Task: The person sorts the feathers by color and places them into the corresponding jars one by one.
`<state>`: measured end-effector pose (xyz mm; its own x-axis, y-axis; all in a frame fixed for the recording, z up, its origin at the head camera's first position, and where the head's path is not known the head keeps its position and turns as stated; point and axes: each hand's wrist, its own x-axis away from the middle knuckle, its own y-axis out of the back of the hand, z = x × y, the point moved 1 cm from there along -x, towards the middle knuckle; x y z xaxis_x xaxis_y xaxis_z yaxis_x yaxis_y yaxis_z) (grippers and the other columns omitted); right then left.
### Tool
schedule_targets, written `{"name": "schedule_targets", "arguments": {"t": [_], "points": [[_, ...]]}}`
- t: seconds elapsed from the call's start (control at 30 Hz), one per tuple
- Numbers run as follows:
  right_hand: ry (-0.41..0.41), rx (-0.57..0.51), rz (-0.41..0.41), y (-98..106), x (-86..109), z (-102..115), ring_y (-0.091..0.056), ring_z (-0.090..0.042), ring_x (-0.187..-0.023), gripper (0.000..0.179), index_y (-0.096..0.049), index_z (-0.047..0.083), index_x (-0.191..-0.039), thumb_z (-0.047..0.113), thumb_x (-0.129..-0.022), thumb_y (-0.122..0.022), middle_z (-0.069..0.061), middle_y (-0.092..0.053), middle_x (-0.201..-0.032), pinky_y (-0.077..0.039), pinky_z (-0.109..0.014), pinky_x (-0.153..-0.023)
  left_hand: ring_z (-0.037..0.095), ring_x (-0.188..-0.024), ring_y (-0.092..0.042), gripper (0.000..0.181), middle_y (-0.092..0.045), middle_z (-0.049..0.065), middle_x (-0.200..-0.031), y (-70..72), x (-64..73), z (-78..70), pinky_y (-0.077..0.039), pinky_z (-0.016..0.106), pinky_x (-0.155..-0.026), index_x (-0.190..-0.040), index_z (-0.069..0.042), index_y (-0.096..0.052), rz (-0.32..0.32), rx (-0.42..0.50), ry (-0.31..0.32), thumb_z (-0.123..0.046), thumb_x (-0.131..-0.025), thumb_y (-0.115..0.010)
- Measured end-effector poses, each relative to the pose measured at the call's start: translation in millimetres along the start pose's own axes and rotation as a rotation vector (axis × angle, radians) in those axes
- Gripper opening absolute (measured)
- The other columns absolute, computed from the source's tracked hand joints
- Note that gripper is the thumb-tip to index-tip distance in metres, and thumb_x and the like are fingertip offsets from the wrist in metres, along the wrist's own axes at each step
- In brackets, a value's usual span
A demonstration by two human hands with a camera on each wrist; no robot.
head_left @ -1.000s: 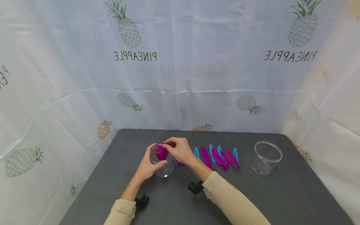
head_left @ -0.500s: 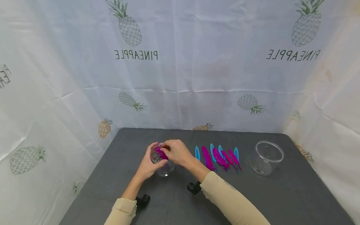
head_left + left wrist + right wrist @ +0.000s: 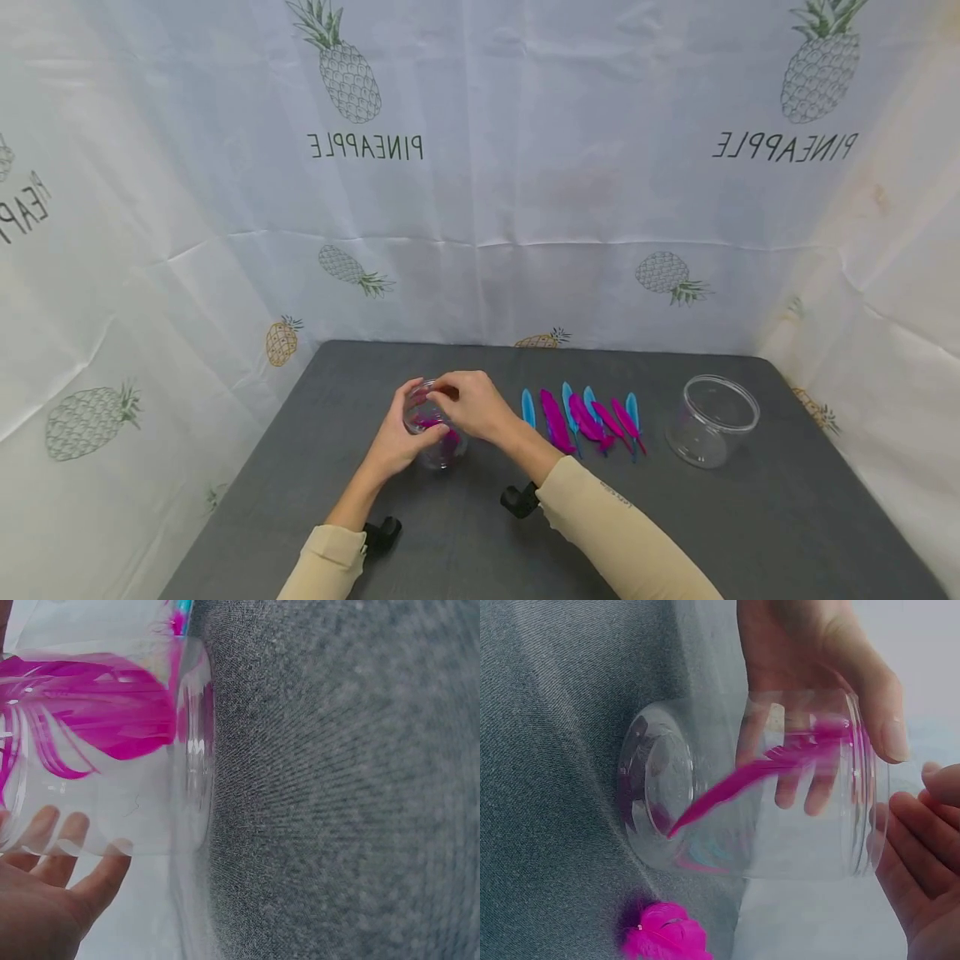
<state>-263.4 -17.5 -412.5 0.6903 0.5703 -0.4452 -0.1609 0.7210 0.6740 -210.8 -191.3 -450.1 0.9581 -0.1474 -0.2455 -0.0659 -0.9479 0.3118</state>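
My left hand point(image 3: 393, 437) grips a clear plastic jar point(image 3: 433, 457) at the left of the table, thumb and fingers round its upper part. The jar stands upright. Inside it a magenta feather point(image 3: 739, 780) slants from near the mouth down to the base, its upper end blurred in the right wrist view. My right hand point(image 3: 480, 410) is at the jar's mouth with fingers loosely curled, thumb and fingertips apart and nothing between them. In the right wrist view another magenta feather point(image 3: 667, 934) lies on the table beside the jar.
A row of magenta and blue feathers point(image 3: 555, 421) lies right of the jar. Further right stands a second, wider clear jar point(image 3: 705, 433). The dark grey table point(image 3: 465, 542) backs onto a white curtain point(image 3: 495, 192) printed with pineapples.
The magenta feather, earlier pinched at the jar's mouth, has gone down into the jar, and my right hand has let go of it. My left hand keeps its hold.
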Motion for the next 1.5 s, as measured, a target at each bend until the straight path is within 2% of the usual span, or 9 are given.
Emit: {"name": "schedule_targets", "arguments": {"t": [0.17,0.5,0.63,0.9,1.13,1.5], "points": [[-0.016,-0.069,-0.019,6,1.2,1,-0.067,-0.013,-0.085,0.019,-0.075,0.003,-0.111,0.016,-0.101,-0.066,-0.005,-0.074,-0.101,-0.057,-0.024,-0.077,0.045,-0.143,-0.035,0.086,-0.037,0.027,-0.153,-0.4,0.6,1.8,-0.028,0.065,-0.115,-0.156,0.002,-0.023,-0.005,-0.003,0.007,-0.009,-0.090,-0.077],[0.044,-0.054,-0.050,25,6.4,0,-0.069,-0.016,-0.088,0.015,-0.076,0.004,-0.108,0.013,-0.099,-0.068,-0.005,-0.074,-0.102,-0.057,-0.026,-0.080,0.046,-0.142,-0.036,0.086,-0.037,0.030,-0.152,-0.1,-1.1,1.9,-0.029,0.065,-0.115,-0.156,0.002,-0.024,-0.014,0.000,0.007,-0.010,-0.089,-0.077],[0.037,-0.050,-0.037,32,10.1,-4,-0.069,-0.014,-0.090,0.015,-0.076,0.005,-0.109,0.013,-0.098,-0.070,-0.003,-0.073,-0.102,-0.057,-0.027,-0.082,0.046,-0.141,-0.038,0.087,-0.041,0.028,-0.150,0.0,-2.0,-0.3,-0.030,0.065,-0.114,-0.154,0.003,-0.026,-0.022,-0.007,-0.001,-0.009,-0.087,-0.079],[0.047,-0.031,-0.038,38,19.5,-20,-0.069,-0.020,-0.100,0.018,-0.074,0.004,-0.111,0.014,-0.096,-0.072,-0.005,-0.072,-0.106,-0.058,-0.041,-0.089,0.048,-0.140,-0.039,0.087,-0.041,0.032,-0.149,1.0,-3.3,-0.6,-0.031,0.066,-0.113,-0.153,0.007,-0.027,-0.021,0.004,-0.024,-0.007,-0.085,-0.080],[-0.009,0.015,0.004,37,29.3,-35,-0.065,-0.023,-0.115,0.027,-0.072,0.007,-0.120,0.022,-0.097,-0.071,-0.005,-0.070,-0.118,-0.053,-0.044,-0.099,0.047,-0.140,-0.041,0.087,-0.043,0.032,-0.148,2.0,-1.9,1.6,-0.033,0.065,-0.112,-0.152,0.006,-0.029,-0.039,-0.004,-0.022,-0.008,-0.084,-0.081],[-0.095,0.057,0.097,31,43.1,-61,-0.058,-0.026,-0.127,0.036,-0.068,0.010,-0.129,0.030,-0.098,-0.069,-0.005,-0.064,-0.131,-0.048,-0.049,-0.105,0.048,-0.139,-0.041,0.087,-0.044,0.032,-0.147,-1.0,-2.2,1.6,-0.035,0.065,-0.111,-0.152,0.007,-0.029,-0.052,0.007,-0.045,-0.008,-0.083,-0.081]]}}
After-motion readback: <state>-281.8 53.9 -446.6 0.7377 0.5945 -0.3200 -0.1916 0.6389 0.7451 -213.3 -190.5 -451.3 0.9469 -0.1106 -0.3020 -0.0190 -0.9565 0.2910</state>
